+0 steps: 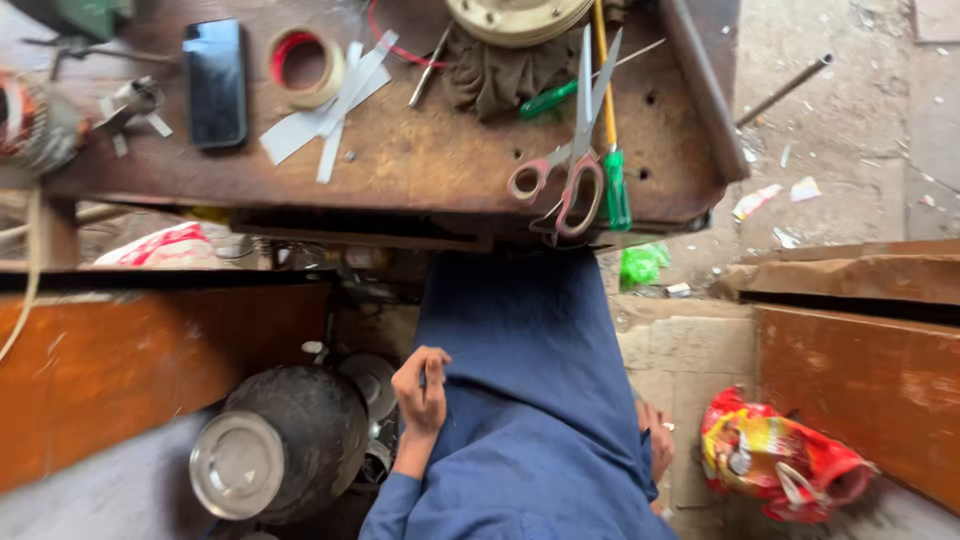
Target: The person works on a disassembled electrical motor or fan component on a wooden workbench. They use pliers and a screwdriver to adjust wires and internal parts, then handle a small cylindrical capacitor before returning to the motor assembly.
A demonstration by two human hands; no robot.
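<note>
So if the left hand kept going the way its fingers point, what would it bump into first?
The left hand rests on the blue-clad leg, fingers pointing up the picture toward the workbench. It would probably meet the dark underside of that workbench first, though depth is hard to judge.

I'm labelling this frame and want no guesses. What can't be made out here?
Head view only:
- Right hand: mostly hidden behind the blue-clad leg; grip unreadable.
- Left hand: fingers curled, contents too small to tell.
- Round metal part: cut off by the top edge.
- Coil: blurred, at the left edge.

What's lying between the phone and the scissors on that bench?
Between phone and scissors, the head view shows a tape roll and pale strips.
</note>
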